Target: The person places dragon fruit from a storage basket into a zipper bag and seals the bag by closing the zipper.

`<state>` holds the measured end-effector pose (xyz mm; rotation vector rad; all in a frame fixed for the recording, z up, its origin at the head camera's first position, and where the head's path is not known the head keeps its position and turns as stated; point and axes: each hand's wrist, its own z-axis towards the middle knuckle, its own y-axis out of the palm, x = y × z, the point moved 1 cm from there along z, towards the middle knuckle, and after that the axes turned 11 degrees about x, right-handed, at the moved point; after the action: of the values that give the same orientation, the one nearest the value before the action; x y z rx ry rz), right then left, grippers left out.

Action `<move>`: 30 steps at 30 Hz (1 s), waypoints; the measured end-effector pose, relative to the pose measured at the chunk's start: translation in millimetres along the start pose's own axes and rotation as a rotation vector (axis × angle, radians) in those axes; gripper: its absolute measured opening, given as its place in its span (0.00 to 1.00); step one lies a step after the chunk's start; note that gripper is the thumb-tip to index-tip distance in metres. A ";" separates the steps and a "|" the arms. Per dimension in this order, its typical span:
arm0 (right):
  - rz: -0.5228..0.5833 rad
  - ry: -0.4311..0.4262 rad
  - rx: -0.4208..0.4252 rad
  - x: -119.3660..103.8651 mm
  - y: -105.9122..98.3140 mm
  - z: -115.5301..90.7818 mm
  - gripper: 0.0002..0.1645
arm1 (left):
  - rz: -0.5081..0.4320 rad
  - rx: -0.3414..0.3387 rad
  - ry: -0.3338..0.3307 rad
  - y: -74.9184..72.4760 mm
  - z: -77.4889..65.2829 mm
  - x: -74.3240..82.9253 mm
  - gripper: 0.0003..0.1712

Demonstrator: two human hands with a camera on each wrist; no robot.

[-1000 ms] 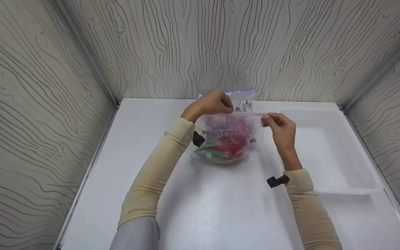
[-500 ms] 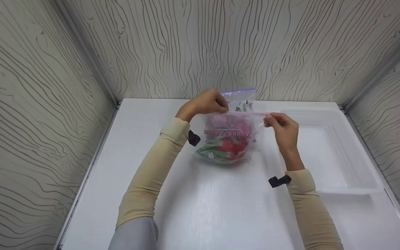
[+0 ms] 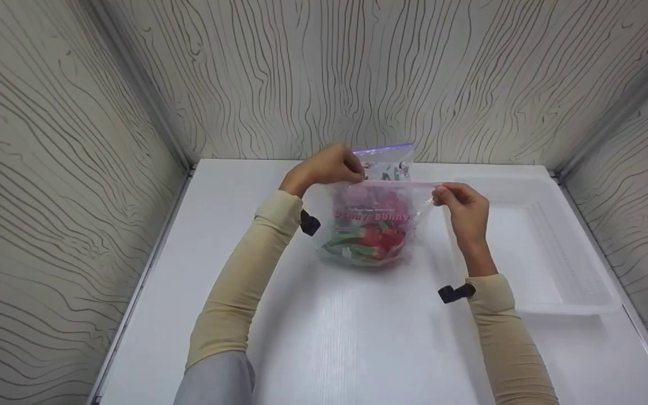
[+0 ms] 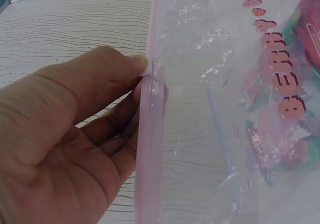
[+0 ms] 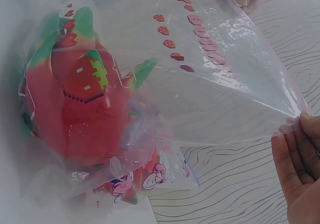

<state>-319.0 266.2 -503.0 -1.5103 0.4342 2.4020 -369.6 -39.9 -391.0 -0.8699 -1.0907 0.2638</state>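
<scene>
A clear zip bag with red "Berry Bunny" lettering stands at the table's back middle, its pink zip strip uppermost. Inside lies a red dragon fruit with green scales. My left hand pinches a small white slider on the pink strip between thumb and forefinger. At the strip's right end, my right hand pinches the bag's top corner, and the strip is stretched straight between both hands. Behind stands a second zip bag with a purple strip and cartoon prints, partly hidden by the front bag.
A white plastic tray with low walls sits on the right of the white table, beside my right forearm. Wood-grain patterned panels rise at the back and both sides.
My left hand has moved left along the pink strip with the slider. The right hand has shifted slightly right, drawing the bag a little that way. The second bag stays put.
</scene>
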 end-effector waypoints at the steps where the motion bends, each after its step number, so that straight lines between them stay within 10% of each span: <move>1: 0.000 0.001 0.002 0.0 -0.5 0.1 0.10 | -0.002 0.000 -0.002 -0.2 -0.4 -0.5 0.09; 30: -0.023 0.024 0.038 -1.1 -15.6 5.0 0.12 | 0.005 0.024 -0.087 -14.2 -11.9 -13.6 0.10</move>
<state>-316.7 282.4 -501.7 -1.5212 0.4626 2.3469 -368.9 -62.9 -391.9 -0.8465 -1.1636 0.3206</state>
